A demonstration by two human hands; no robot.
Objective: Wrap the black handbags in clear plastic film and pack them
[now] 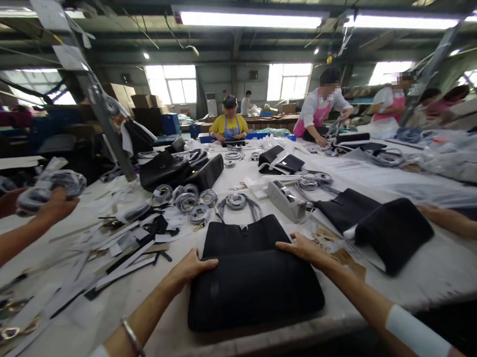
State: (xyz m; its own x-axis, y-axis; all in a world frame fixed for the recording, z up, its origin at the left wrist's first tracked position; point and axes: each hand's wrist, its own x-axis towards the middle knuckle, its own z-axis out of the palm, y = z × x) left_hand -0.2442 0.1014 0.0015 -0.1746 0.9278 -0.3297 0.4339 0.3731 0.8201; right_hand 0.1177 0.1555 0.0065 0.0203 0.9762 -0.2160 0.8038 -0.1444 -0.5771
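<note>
The left hand (193,267) and right hand (303,248), half curled, are gripping the black bag (253,288) at both sides, apparently steadying it by the worktop (167,341)'s near edge.

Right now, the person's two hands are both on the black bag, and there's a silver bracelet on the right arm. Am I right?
Not quite: the head view shows the silver bracelet on the left arm. The left hand and right hand are both on the black bag.

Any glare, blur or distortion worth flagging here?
Head view: the ceiling lights and windows blow out to white; wide-angle distortion stretches the edges; the metal fittings at lower left look smeared; the black bag is dark, showing little detail.
</note>
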